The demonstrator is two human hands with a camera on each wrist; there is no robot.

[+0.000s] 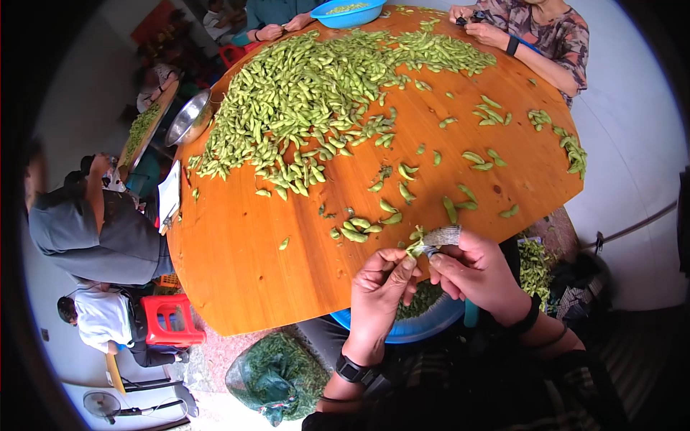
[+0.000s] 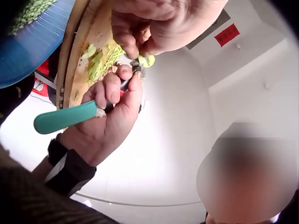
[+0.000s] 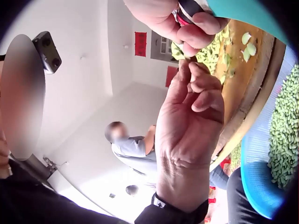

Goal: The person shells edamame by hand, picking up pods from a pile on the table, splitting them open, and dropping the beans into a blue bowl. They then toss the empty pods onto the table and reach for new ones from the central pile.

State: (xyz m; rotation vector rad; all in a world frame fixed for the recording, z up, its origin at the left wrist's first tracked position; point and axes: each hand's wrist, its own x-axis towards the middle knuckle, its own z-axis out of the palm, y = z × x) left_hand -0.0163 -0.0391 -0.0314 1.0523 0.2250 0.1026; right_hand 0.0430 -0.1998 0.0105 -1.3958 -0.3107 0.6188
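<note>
Head: left hand (image 1: 379,289) fingers pinch a pale-green split bean pod (image 1: 415,248); right hand (image 1: 483,274) meets it. Beyond the fingers, a large green pod heap (image 1: 298,93) on the orange-brown wooden tabletop (image 1: 244,266); judged much left. Near edge lies just below the fingers; bare wood leftward gives room.

Left wrist: right fingers curl round a teal-handled tool (image 2: 65,117).

Right wrist: loose green beans (image 3: 284,135) in a blue plastic basin (image 3: 254,189), below the fingers; judged part done.

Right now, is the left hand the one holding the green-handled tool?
No: the left wrist view shows the right hand gripping the green-handled tool.
</note>
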